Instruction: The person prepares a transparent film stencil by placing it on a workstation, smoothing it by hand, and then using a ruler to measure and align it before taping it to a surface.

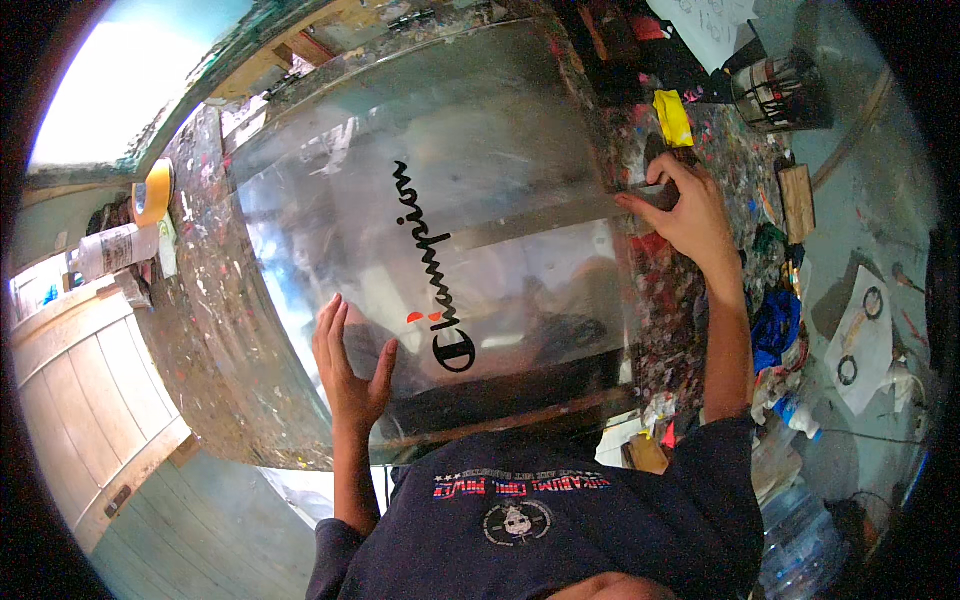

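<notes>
A large glossy sheet [520, 130] lies on the worktable, reflecting light and my own shape. Black script lettering [418, 250] with a small red-orange accent runs along its middle. My left hand [350, 370] rests with fingers spread at the sheet's near left part. At the right edge, my right hand [685, 208] is bent with thumb and forefinger curled toward each other. What lies between those fingertips is too small to make out. Just beyond this hand is a yellow piece [673, 118], flat and folded-looking.
The worktable [200, 330] is paint-spattered. At left are a yellow tape roll [153, 192] and a white bottle [115, 250] lying on its side. A dark pot of tools [780, 92] stands far right. Blue cloth-like material [777, 330] lies beside my right forearm.
</notes>
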